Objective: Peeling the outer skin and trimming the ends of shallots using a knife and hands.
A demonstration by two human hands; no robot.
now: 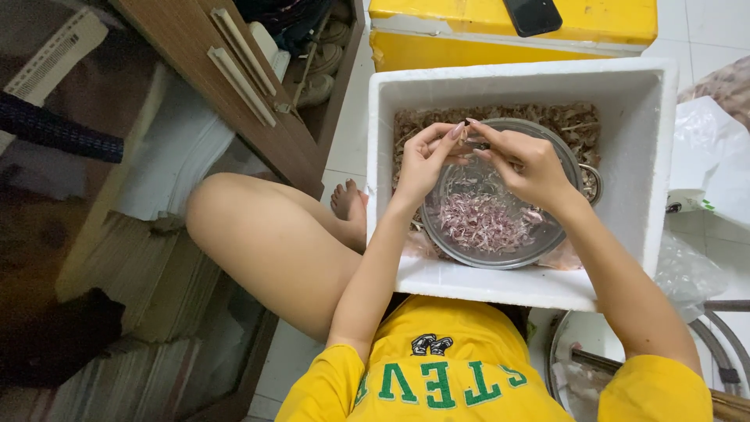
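Over the far rim of the steel bowl (500, 234), the left hand (426, 160) and right hand (525, 160) pinch one small bulb piece (467, 138) between their fingertips (purplish peeled bits lie directly below).

White foam box (660, 156), brown dry peels (500, 116) inside. Silver metal bowl (500, 258) holds purple-pink peeled pieces (484, 220). Left hand (426, 160) nails pale pink. Yellow lidded box (508, 35) behind, black phone (531, 16) on top. Shirt (437, 367) yellow, green block letters with white edging, small black-and-white emblem. Cabinet (234, 86) dark brown wood, beige strip handles. Floor tiles (715, 23) white. Plastic bag (707, 156) white, small green marks. Stacked cardboard (133, 273) tan-brown.
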